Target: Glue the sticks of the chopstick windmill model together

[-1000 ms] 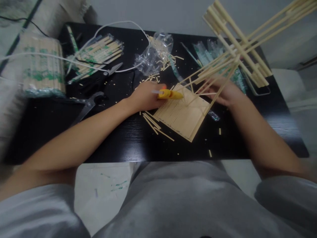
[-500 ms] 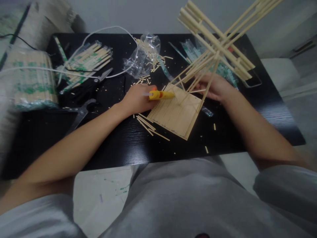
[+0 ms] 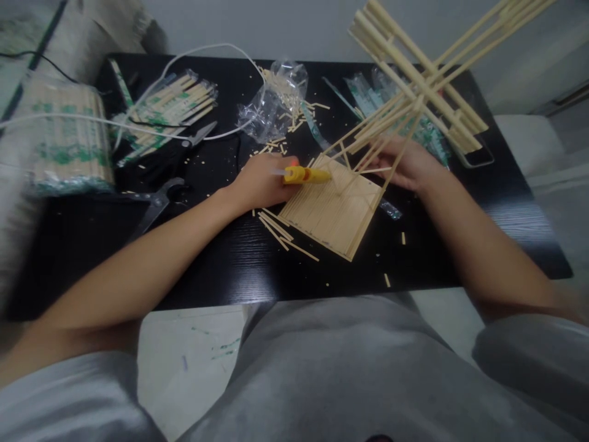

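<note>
My left hand (image 3: 263, 182) is wrapped round a yellow hot glue gun (image 3: 306, 175), a pale glue stick jutting from its back end. The nozzle points right, over the flat base of a windmill-like model (image 3: 329, 209) built of wooden sticks. Thin struts rise from the base to crossed arms of bundled sticks (image 3: 426, 80) at the upper right. Behind the struts, my right hand (image 3: 402, 161) is closed at the model's right side, its fingertips partly hidden by the sticks. A thin stick shows at those fingertips.
On the black table (image 3: 221, 264), loose sticks (image 3: 276, 230) lie left of the base. Pliers (image 3: 159, 202) and scissors (image 3: 197, 135) are further left, near wrapped chopsticks (image 3: 177, 110) and a large chopstick pack (image 3: 71, 141). A white cable (image 3: 161, 73) loops across. Crumpled plastic (image 3: 267, 110) and cut pieces lie at the back.
The whole scene has shifted slightly right in view as the camera moved. Both hands, the glue gun and the model keep nearly the same positions relative to each other.
</note>
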A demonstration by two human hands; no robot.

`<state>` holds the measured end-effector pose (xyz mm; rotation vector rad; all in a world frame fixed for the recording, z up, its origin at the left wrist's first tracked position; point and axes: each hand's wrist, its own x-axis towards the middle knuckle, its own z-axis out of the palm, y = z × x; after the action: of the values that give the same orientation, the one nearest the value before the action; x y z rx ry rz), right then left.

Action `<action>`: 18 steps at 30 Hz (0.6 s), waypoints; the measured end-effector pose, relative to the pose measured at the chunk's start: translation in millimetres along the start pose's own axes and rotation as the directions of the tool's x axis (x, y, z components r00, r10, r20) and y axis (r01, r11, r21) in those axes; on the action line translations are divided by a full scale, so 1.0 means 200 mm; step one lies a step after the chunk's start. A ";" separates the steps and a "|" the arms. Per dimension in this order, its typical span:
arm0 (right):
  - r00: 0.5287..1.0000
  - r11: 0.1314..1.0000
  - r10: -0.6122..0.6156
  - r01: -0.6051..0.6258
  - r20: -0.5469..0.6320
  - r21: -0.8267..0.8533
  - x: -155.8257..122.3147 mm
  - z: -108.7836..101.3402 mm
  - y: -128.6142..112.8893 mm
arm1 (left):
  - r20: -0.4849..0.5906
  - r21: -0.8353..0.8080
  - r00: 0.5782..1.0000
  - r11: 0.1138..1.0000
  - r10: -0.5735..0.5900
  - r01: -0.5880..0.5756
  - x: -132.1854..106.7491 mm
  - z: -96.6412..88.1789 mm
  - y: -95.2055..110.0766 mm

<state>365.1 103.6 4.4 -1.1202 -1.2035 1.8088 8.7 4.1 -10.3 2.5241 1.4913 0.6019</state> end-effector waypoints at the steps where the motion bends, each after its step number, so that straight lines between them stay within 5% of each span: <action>1: 1.000 1.000 -0.002 0.002 -0.001 -0.002 0.00 0.00 0.00 | 0.001 -0.002 1.000 1.000 0.002 -0.002 0.00 0.00 0.00; 18: 1.000 1.000 -0.022 0.022 -0.007 -0.007 -0.01 0.02 0.01 | 0.021 -0.046 1.000 0.999 -0.008 0.009 0.01 -0.02 0.01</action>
<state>362.9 100.2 4.1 -1.1122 -1.2139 1.7839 10.0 3.8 -5.9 2.4809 1.4637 0.5991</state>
